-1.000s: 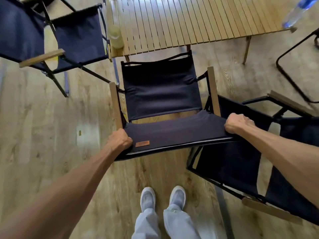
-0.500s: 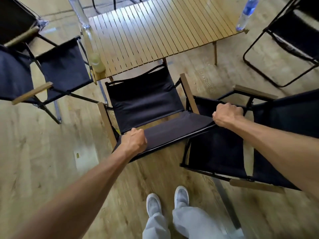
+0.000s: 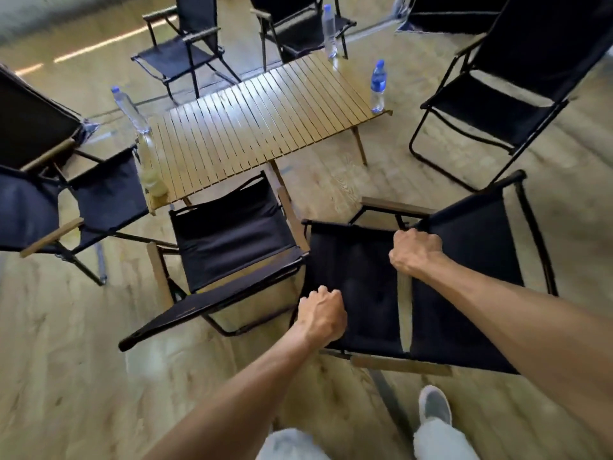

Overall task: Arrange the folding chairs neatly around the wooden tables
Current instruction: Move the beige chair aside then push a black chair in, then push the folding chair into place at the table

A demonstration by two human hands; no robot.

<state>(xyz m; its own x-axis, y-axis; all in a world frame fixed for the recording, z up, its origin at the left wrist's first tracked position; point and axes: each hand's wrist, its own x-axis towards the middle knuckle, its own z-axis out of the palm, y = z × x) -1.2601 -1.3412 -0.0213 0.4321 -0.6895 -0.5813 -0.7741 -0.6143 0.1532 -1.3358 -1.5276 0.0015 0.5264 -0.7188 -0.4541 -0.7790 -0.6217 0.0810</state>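
A black fabric folding chair with wooden armrests (image 3: 361, 277) stands at the lower right, its seat facing left. My right hand (image 3: 414, 255) grips the top bar of its backrest. My left hand (image 3: 320, 315) is curled around the front edge of its seat. A second, similar folding chair (image 3: 229, 240) stands to the left of it, untouched, with its seat tucked against the near side of the slatted wooden table (image 3: 258, 127).
Water bottles stand at the table's corners (image 3: 377, 86), (image 3: 131, 111), (image 3: 329, 31), (image 3: 152, 175). More black chairs ring the table: left (image 3: 102, 197), far (image 3: 179, 54), (image 3: 295, 31), right (image 3: 497, 104). My feet (image 3: 434, 406) are just behind the held chair.
Both hands let go of the middle chair, which now stands by the table. They moved right onto the neighbouring chair, and my view lifted to take in the whole table.
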